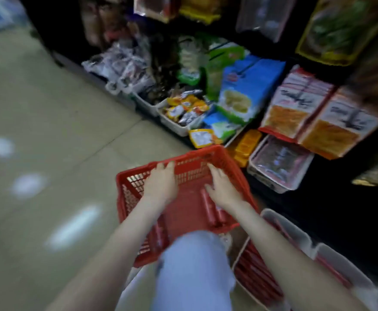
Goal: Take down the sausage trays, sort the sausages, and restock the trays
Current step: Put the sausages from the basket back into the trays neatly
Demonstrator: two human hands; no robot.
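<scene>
The picture is blurred by motion. A red plastic basket (pixel 232 167) stands on the floor in front of me, with a few red sausages (pixel 210 207) lying in it. My left hand (pixel 161 180) and my right hand (pixel 221 187) both reach into the basket with fingers spread and relaxed, holding nothing that I can see. A white tray (pixel 295 232) packed with red sausages (pixel 257 272) sits on the floor at my lower right. Another white tray (pixel 345 261) lies beside it. A clear-wrapped tray (pixel 280 164) rests low on the shelf to the right.
Dark shelving along the right and back holds snack bags, blue boxes (pixel 248 86) and orange-and-red packets (pixel 295 108). White bins (pixel 174 124) of small packets stand on the bottom shelf. Beige tiled floor (pixel 49 131) lies to the left. My knee in light jeans (pixel 194 265) is below.
</scene>
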